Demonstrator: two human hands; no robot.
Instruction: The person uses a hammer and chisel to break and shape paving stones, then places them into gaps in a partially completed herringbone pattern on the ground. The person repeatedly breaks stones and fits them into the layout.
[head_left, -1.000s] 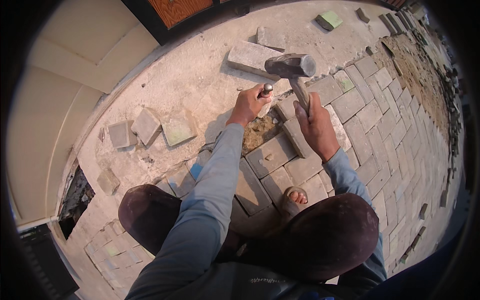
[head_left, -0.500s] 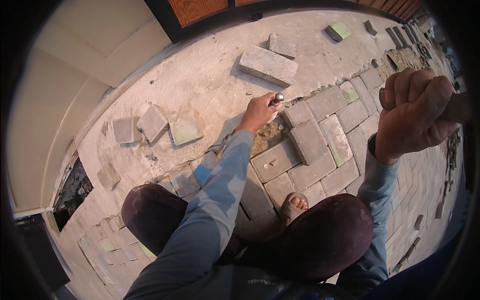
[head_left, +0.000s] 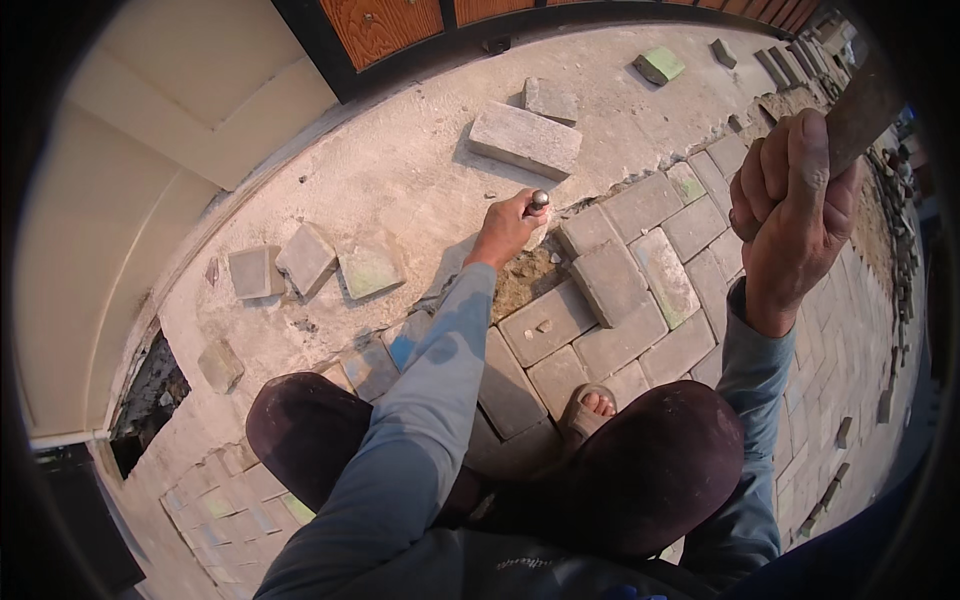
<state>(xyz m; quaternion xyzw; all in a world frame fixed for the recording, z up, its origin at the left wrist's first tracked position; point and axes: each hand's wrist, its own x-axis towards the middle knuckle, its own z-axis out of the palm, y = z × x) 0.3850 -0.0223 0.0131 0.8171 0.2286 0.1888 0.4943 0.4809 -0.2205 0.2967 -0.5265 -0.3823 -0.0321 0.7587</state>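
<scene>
Chisel (head_left: 538,200) stands upright in the left hand (head_left: 508,228), at the far edge of the laid pavers (head_left: 612,285), where they meet the bare concrete (head_left: 400,170). The fist is closed around its shaft, and only the round metal head shows above the fingers. Its tip is hidden, so I cannot tell exactly what it rests on; it seems to be at the sandy gap (head_left: 520,280) just beside the hand.

The right hand (head_left: 790,215) is raised high on the right, near the camera, and is wrapped tight around a handle (head_left: 862,105). The head of this tool is out of the picture.

I think the main risk is a blow that misses. The chisel head is small and sits just above the thumb and knuckles, so a strike a little off would land on the left hand. A glancing hit could also tilt the chisel and make it slip off its spot, which may chip the nearest paver. Flying pieces of stone are possible too, and the foot in an open sandal (head_left: 590,408) is near the work. A loose block (head_left: 526,140) lies a little farther away on the concrete, apart from the hand.
</scene>
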